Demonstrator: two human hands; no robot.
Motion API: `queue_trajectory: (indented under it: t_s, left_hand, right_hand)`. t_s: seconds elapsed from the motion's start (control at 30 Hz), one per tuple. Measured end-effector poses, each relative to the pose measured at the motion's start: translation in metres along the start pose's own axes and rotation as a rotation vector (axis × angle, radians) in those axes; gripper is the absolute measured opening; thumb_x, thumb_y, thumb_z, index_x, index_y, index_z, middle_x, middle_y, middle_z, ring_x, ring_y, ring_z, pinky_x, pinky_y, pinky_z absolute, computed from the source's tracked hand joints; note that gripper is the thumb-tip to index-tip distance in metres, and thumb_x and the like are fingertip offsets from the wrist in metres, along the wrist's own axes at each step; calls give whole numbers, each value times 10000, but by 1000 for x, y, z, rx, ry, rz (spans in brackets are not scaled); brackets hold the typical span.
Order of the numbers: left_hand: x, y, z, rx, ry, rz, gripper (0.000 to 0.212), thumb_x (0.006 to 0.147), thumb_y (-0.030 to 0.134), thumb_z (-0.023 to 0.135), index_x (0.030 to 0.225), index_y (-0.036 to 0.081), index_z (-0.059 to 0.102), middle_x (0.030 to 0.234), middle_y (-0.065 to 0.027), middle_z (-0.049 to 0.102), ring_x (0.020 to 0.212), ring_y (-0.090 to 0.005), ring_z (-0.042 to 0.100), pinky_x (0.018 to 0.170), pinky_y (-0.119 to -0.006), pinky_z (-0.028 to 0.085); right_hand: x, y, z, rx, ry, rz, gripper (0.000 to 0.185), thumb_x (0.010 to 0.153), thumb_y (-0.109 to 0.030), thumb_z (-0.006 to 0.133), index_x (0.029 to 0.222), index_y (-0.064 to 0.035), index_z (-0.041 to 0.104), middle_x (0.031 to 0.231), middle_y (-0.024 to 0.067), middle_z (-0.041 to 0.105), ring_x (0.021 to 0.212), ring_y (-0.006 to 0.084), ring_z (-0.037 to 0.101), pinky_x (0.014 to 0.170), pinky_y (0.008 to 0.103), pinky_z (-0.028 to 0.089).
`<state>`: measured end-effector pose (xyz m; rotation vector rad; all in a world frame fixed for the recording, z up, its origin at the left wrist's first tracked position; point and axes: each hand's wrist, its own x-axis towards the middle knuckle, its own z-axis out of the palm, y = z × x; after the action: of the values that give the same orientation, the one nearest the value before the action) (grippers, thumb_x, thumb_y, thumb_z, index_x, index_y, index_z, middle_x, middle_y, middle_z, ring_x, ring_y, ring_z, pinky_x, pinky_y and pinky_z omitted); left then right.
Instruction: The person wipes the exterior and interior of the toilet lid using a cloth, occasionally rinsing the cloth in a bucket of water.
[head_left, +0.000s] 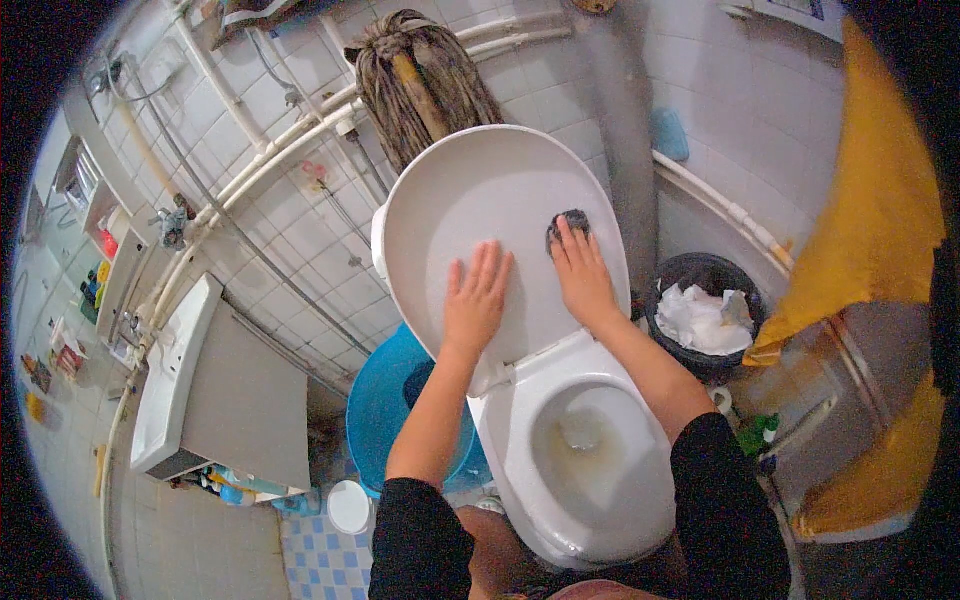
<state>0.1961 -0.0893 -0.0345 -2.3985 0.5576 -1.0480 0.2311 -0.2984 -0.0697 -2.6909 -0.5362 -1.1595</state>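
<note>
My right hand (585, 281) holds a dark grey scouring pad (574, 219) under its fingers, against the raised white toilet lid (465, 195). My left hand (476, 292) is flat with its fingers apart at the left part of the same lid, holding nothing. Whether its palm fully touches the surface I cannot tell. Below both hands is the uncovered toilet bowl (577, 465), with yellowish-brown staining and some water at its bottom. The hinge (536, 351) joins lid and bowl between my forearms.
A string mop head (450, 82) hangs behind the lid. Left stand a blue plastic tub (375, 420) and a white washbasin (176, 360). To the right are a black bin (667, 341) with crumpled paper (701, 319) and a yellow curtain (862, 225). Pipes (255, 165) run along the tiled wall.
</note>
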Motion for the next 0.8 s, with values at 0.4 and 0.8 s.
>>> queue_trajectory:
  t_s: [0.4,0.8]
  left_hand:
    - [117,-125,-106,-524,133,-229,413,958,201,503,1365,147,457,1081,-188,657,951,-328,662,818,-398,511]
    - [117,-132,-89,-942,281,-215,278,970,269,509,1101,65,644,937,-190,666,856,-375,638,749,-384,505]
  right_hand:
    - [66,-24,-33,144,177,-54,516,866,-73,487,1375,-27,418,1534,170,225,1366,348,312,1139,486,210]
    - [30,-7,-10,53,90,-231,474,873,-150,528,1327,-20,479,1478,199,327,1308,362,378,1124,510,227]
